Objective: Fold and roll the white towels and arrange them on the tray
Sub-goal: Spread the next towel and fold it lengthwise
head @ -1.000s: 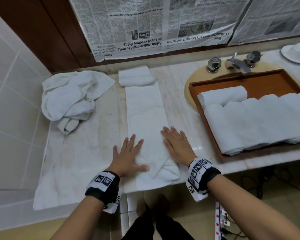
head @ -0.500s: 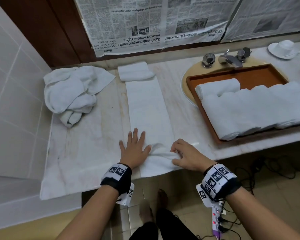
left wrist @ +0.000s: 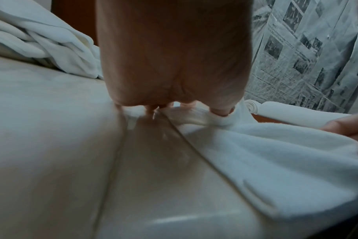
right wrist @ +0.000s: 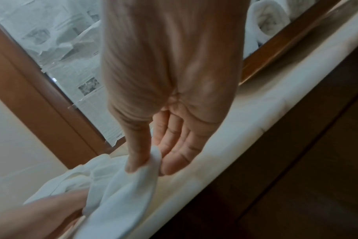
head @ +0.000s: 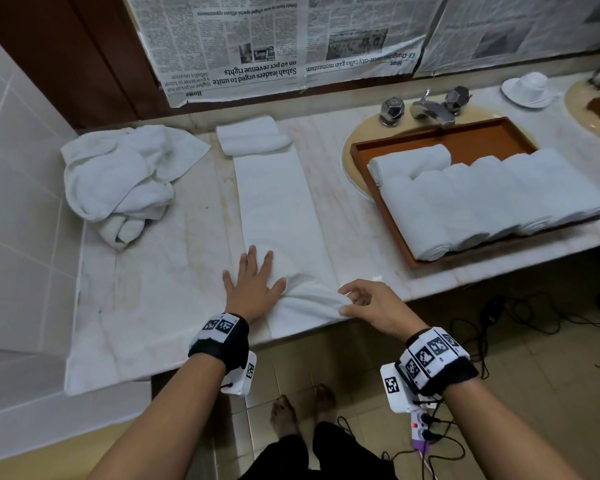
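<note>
— Where was the towel [head: 278, 206]?

— It lay flat in a long strip on the desk [head: 146, 292], with its near end at the front edge. The far end was already rolled up a little. More rolled towels [head: 492, 199] sat in the brown tray [head: 392, 202] to the right.

— Why was the left hand [head: 253, 289] on it?

— Probably to hold the strip down so it would not slide. Its fingers were straight and spread, pressing flat.

— And the right hand [head: 371, 306]?

— It pinched the near corner between thumb and finger, lifted a bit. The other fingers were loose. I think it was getting ready to fold or roll.
</note>
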Demonstrator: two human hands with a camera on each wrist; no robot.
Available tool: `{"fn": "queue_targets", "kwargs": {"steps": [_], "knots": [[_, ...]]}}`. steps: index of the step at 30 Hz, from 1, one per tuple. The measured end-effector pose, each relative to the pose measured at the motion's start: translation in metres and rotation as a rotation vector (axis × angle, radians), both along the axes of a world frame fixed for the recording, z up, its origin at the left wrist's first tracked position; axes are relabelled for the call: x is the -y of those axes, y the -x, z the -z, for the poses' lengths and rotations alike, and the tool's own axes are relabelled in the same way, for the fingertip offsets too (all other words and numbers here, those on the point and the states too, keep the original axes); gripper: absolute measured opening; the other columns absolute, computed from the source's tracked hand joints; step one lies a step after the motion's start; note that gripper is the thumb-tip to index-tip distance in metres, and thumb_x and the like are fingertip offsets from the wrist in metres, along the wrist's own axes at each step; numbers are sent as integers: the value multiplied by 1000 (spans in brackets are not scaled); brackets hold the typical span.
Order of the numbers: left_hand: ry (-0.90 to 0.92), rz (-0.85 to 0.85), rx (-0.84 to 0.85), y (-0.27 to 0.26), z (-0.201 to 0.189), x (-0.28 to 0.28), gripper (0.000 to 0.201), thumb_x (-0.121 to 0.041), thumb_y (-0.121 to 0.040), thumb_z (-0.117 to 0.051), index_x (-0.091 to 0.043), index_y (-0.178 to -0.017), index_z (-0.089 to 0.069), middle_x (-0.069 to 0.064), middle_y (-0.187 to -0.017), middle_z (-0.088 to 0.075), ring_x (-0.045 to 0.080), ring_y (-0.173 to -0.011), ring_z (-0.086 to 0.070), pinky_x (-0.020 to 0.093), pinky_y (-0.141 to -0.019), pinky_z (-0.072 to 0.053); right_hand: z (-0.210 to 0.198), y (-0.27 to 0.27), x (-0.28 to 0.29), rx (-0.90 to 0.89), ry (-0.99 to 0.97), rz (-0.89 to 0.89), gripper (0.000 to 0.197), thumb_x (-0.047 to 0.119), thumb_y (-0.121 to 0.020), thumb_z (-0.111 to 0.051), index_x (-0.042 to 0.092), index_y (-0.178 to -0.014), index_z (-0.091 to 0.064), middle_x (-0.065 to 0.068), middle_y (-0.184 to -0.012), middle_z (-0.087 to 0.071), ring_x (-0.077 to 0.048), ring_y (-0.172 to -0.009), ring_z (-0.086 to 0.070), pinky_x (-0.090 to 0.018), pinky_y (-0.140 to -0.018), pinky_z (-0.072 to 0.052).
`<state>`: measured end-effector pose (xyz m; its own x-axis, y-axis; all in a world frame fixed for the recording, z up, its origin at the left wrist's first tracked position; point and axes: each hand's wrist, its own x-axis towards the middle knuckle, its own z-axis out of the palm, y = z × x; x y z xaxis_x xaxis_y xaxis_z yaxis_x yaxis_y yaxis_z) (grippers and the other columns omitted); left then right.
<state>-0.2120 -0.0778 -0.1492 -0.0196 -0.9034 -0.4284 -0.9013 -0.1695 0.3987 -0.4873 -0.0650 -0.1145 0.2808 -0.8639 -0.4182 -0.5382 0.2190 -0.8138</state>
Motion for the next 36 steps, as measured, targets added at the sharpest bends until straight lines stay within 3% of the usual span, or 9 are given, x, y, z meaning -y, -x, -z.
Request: {"fn": "queue_targets", "kwargs": {"steps": [5,10,14,19,23,25,27,30,36], "knots": [[0,4,2,0,0,1,73,-58,-100,-34,-34,-159,1,-1,-164,24,19,-152,19,60,-117,12,0,0,-5,27,92,84,14,17,-82,-79,18,-90,-67,-4,-81,-61,-9,-64,-55,-18,-58,-47],[4,5,18,-1,1,0,71,-51,-101,-37,-35,-159,0,-1,-165,22,18,-152,18,60,-118,10,4,-1,-11,-34,221,58,16,12,-86,-72,20,-83,-59,0,-78,-56,-8,-67,-50,-15,-64,-44],[22,2,16,0,1,0,72,-52,-100,-38,-34,-159,-2,0,-165,21,19,-153,16,60,-118,9,14,6,-20,29,62,43,17,15,-87,-73,25,-86,-59,-2,-80,-62,-14,-71,-61,-23,-71,-50],[31,-8,3,0,0,0,73,-52,-99,-43,-34,-159,-5,0,-166,18,20,-153,14,61,-118,8,14,9,-22,127,5,87,16,1,-86,-69,16,-91,-73,0,-107,-68,-13,-90,-70,-23,-83,-54],[29,-20,-51,-2,-4,0,74,-44,-96,-51,-35,-159,-12,-1,-166,16,20,-153,13,61,-117,8,16,7,-20,150,-26,131,6,16,-86,-72,19,-84,-77,6,-100,-70,-11,-96,-68,-35,-92,-56],[12,-8,-77,-4,-7,-1,77,-36,-93,-55,-37,-158,-14,-2,-166,16,19,-153,14,60,-118,10,16,6,-19,141,-27,156,3,19,-84,-76,18,-87,-75,2,-96,-73,-14,-93,-69,-34,-90,-56],[-3,16,-99,-6,-9,-2,80,-30,-90,-58,-39,-158,-15,-4,-166,17,18,-153,16,59,-118,12,16,6,-20,115,-39,146,14,12,-84,-75,16,-97,-72,-4,-99,-72,-17,-93,-69,-22,-86,-52],[-37,57,-115,-11,-10,-4,92,-28,-82,-64,-42,-157,-13,-7,-165,19,17,-152,18,58,-117,16,16,7,-20,65,-17,67,29,9,-86,-72,21,-112,-70,6,-114,-66,-8,-102,-63,-9,-82,-46],[-25,130,-36,-5,-8,-16,100,-57,-69,-48,-40,-158,-6,-6,-164,23,20,-151,20,60,-115,15,12,2,-15,-5,39,27,33,15,-86,-75,24,-117,-68,9,-111,-63,-6,-102,-60,-20,-90,-49]]}}
